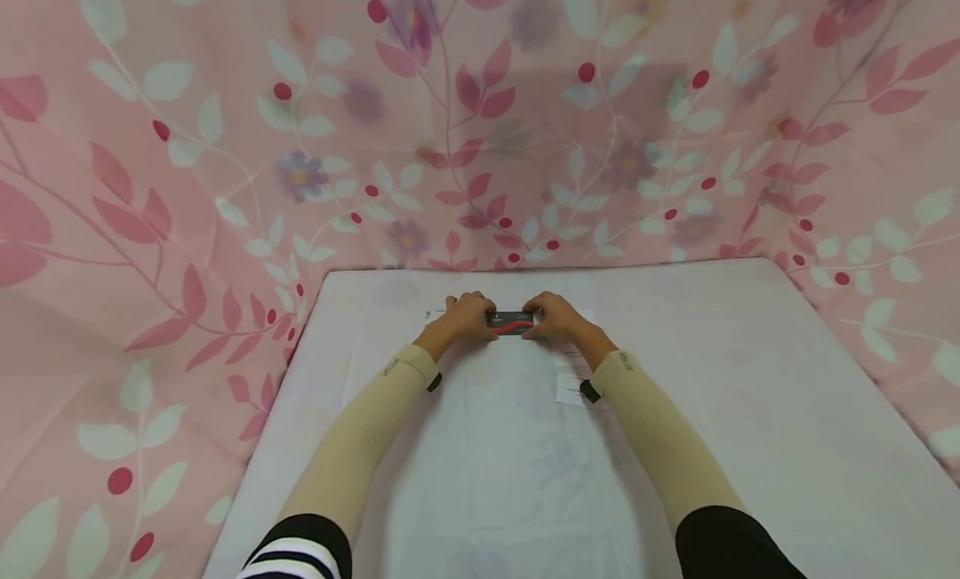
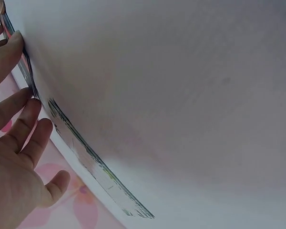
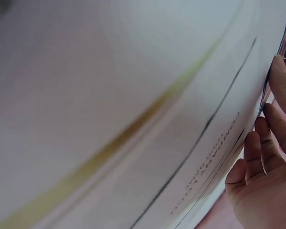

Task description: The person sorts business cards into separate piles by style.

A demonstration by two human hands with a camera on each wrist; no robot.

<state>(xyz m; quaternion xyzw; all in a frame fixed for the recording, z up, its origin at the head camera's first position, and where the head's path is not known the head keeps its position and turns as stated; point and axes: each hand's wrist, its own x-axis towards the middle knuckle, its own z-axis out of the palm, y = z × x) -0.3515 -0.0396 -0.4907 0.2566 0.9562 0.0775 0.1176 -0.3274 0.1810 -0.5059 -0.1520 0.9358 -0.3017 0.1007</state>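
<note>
A: Head view: both hands meet on a dark card (image 1: 511,321) at the table's (image 1: 750,412) far middle. Why?
B: Left hand (image 1: 467,315) and right hand (image 1: 552,316) curl over its ends, likely steadying it.
A: Any writing?
B: Print on a sheet (image 3: 200,167) in the right wrist view, too blurred to read.

pink floral curtain (image 1: 225,146); white table (image 1: 750,412); black-red card (image 1: 511,321); beige sleeves (image 1: 360,446)
</note>
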